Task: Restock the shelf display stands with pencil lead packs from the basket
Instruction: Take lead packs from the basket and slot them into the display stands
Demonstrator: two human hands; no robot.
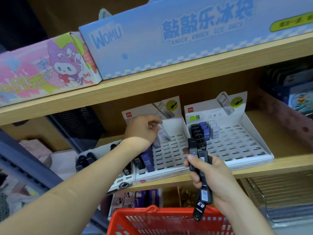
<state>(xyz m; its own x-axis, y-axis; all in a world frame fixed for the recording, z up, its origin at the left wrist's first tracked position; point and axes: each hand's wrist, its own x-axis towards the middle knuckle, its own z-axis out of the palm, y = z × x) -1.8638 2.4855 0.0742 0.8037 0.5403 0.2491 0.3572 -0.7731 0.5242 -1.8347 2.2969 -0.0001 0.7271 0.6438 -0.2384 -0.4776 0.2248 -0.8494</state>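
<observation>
The left hand point(143, 128) reaches over the left display stand point(169, 160) on the wooden shelf point(254, 168), its grip closed on a clear pencil lead pack point(163, 134) pinched at the top end, the pack tilting down toward the stand's slotted grid. The right hand point(209, 173) sits lower, in front of the shelf edge, its grip wrapped around a bunch of black lead packs point(199, 160) that stick out above and below the fist. The right display stand point(237, 143) holds rows of black, blue and clear packs. The red basket point(162, 221) is below the hands.
</observation>
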